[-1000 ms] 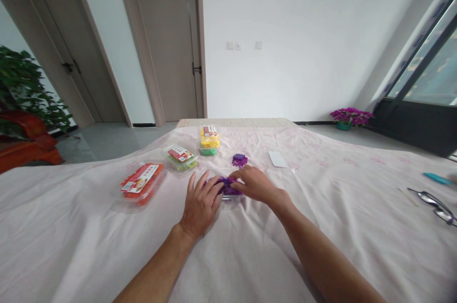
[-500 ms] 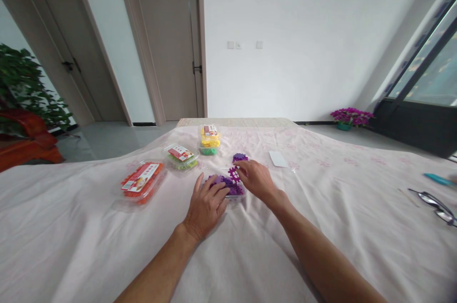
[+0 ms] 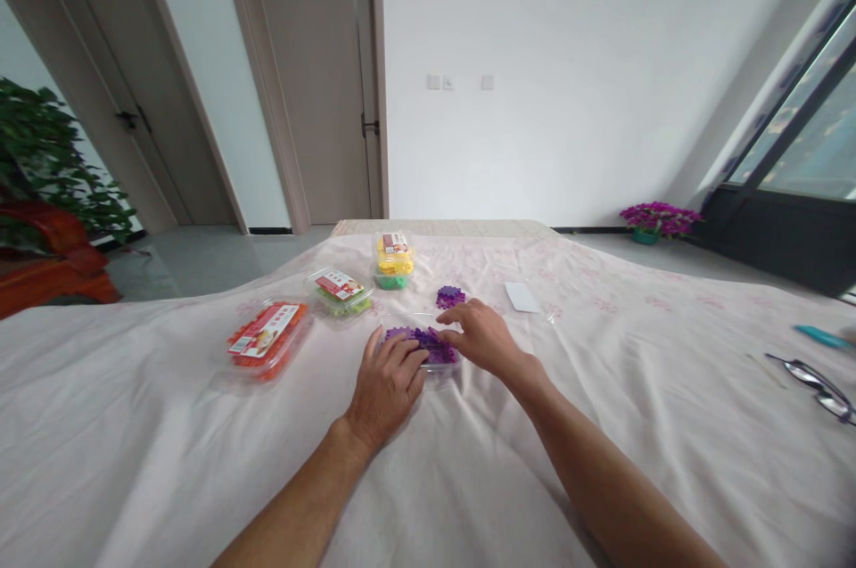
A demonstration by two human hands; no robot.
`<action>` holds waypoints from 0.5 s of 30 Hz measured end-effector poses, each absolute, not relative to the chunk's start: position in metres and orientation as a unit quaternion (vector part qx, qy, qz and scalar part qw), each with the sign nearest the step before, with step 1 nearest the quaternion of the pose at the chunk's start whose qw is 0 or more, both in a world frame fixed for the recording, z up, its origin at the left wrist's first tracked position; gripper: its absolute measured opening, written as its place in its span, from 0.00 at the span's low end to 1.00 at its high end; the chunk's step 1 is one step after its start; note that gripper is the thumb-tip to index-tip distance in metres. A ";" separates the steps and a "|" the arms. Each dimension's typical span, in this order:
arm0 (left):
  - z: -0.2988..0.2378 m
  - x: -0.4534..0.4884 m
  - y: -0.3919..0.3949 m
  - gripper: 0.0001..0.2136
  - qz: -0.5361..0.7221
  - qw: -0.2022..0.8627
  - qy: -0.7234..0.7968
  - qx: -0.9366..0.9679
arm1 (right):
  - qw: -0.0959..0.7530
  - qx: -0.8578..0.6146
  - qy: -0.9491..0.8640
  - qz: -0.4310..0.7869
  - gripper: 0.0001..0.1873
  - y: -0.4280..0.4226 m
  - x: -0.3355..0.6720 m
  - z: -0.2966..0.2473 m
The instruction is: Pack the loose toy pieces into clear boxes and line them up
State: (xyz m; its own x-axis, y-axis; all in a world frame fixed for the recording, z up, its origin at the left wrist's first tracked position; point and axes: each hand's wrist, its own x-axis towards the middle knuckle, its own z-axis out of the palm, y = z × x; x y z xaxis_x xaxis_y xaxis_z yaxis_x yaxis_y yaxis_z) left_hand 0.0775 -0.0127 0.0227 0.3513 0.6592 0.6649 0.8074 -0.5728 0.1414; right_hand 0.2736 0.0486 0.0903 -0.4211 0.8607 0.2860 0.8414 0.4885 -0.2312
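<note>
Lying splayed over a clear tub [image 3: 444, 368] of purple pieces [image 3: 436, 349], the left hand [image 3: 388, 382] faces the right hand [image 3: 480, 336], its fingers parted.

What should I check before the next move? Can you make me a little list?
1. Clear tub open: ok, purple pieces show inside.
2. Left hand at the tub: ok, its fingers reach over the near left side.
3. Right hand empty: cannot tell; finger and thumb are apart, but its palm is hidden.
4. Purple pieces all together: not ok, a small pile sits beyond the tub.
5. Glasses out of the way: ok, far off to the right.
</note>
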 end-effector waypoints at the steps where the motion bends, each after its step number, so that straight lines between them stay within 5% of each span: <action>1: 0.023 0.078 -0.013 0.11 -0.348 0.106 -0.450 -0.816 | 0.174 -0.493 -0.852 0.027 0.13 0.048 0.274 0.091; 10: 0.021 0.079 -0.012 0.12 -0.344 0.109 -0.453 -0.815 | 0.113 -0.439 -0.891 -0.028 0.10 0.051 0.270 0.078; 15: 0.019 0.077 -0.011 0.13 -0.346 0.115 -0.452 -0.814 | 0.161 -0.401 -0.902 0.004 0.12 0.056 0.274 0.073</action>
State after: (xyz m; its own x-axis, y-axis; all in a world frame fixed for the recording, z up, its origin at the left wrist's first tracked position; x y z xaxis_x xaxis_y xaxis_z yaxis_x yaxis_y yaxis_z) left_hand 0.0774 -0.0113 0.0190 0.3522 0.6566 0.6670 0.8152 -0.5653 0.1260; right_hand 0.2739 0.0562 0.0725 -0.6260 0.7253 0.2866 0.7224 0.6777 -0.1372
